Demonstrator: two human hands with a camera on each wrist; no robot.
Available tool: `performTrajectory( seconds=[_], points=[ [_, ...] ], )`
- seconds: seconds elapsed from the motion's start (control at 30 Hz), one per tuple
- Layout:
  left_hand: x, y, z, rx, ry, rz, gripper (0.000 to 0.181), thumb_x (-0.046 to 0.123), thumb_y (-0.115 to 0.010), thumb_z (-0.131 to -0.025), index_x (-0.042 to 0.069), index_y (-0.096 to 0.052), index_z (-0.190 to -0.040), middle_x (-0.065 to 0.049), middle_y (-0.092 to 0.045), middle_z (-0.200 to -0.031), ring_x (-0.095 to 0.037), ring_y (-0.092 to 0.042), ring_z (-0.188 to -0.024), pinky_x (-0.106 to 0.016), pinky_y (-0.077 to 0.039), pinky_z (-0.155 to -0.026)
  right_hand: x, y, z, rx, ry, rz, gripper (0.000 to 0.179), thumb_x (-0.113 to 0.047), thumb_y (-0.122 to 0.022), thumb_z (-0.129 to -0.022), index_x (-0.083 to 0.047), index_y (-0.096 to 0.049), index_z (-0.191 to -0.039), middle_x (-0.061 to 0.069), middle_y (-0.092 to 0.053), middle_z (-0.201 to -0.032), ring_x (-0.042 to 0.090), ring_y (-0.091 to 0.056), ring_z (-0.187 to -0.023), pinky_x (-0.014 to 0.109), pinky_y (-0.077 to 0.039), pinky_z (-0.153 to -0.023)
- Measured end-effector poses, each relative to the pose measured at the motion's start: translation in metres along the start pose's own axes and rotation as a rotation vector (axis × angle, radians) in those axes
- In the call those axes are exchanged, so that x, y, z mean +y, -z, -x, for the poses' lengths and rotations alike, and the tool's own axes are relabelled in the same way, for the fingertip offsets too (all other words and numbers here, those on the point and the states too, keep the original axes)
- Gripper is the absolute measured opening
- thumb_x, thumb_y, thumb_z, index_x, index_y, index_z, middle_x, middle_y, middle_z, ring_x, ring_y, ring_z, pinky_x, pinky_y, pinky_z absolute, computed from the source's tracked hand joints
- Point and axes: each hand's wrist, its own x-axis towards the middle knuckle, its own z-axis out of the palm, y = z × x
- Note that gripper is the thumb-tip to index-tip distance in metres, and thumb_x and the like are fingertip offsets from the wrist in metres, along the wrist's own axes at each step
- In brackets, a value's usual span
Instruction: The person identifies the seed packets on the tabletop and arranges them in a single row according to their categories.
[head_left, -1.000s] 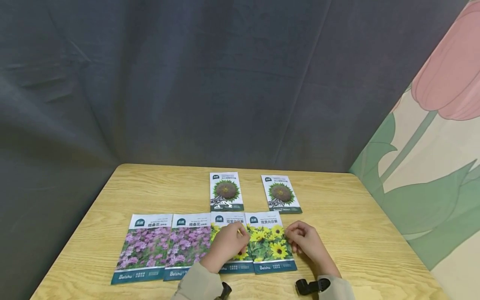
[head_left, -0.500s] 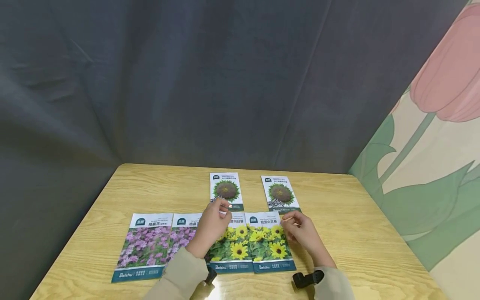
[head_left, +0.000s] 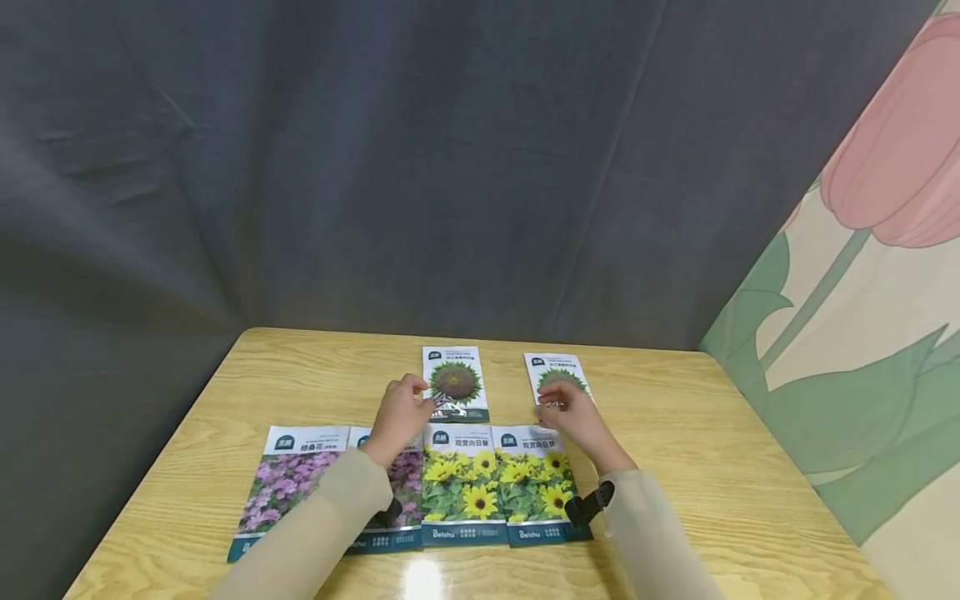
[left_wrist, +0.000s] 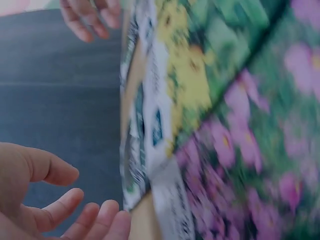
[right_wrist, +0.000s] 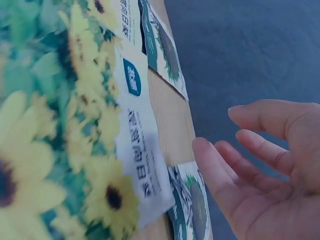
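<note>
My left hand (head_left: 397, 418) hovers at the left edge of the back-left seed packet (head_left: 456, 382), which shows a green-fringed sunflower head. In the left wrist view, that hand (left_wrist: 55, 200) has thumb and fingers apart, holding nothing. Over the lower part of the matching back-right packet (head_left: 557, 364) is my right hand (head_left: 576, 419), covering some of its picture. The right wrist view shows loosely bent, empty fingers on the right hand (right_wrist: 270, 165). In front lie two yellow-flower packets (head_left: 462, 487) (head_left: 534, 479) side by side.
Left of the yellow ones, two purple-flower packets (head_left: 296, 479) (head_left: 408, 487) continue the front row, the inner one partly behind my left arm. A dark curtain (head_left: 450, 167) hangs behind the wooden table (head_left: 712, 467); a tulip-painted wall (head_left: 870, 333) stands at right.
My left hand has left the inner yellow-flower packet and moved forward and left to the back-left packet. My right hand has moved forward from beside the right yellow-flower packet to the back-right one.
</note>
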Motion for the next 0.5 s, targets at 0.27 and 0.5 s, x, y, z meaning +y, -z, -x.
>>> performTrajectory(
  seconds=[0.27, 0.5],
  points=[
    [-0.018, 0.006, -0.018, -0.039, 0.074, 0.026, 0.037, 0.006, -0.059, -0.097, -0.011, -0.051, -0.13, -0.031, -0.054, -0.129, -0.041, -0.058, -0.116, -0.052, -0.051, -0.094, -0.007, -0.018, -0.026, -0.045, -0.107, -0.029, 0.043, -0.001, -0.064, -0.096, 0.01, -0.053, -0.136, 0.032, -0.054, -0.131, 0.034, -0.067, -0.103, 0.042, -0.061, -0.085],
    [-0.021, 0.002, -0.03, -0.058, 0.152, 0.001, 0.04, 0.007, -0.06, -0.096, -0.011, -0.051, -0.13, -0.03, -0.057, -0.13, -0.038, -0.06, -0.112, -0.049, -0.053, -0.092, -0.01, -0.03, -0.042, -0.058, -0.165, -0.017, 0.042, -0.001, -0.062, -0.098, 0.009, -0.051, -0.137, 0.028, -0.054, -0.127, 0.037, -0.066, -0.102, 0.043, -0.06, -0.084]
  ],
)
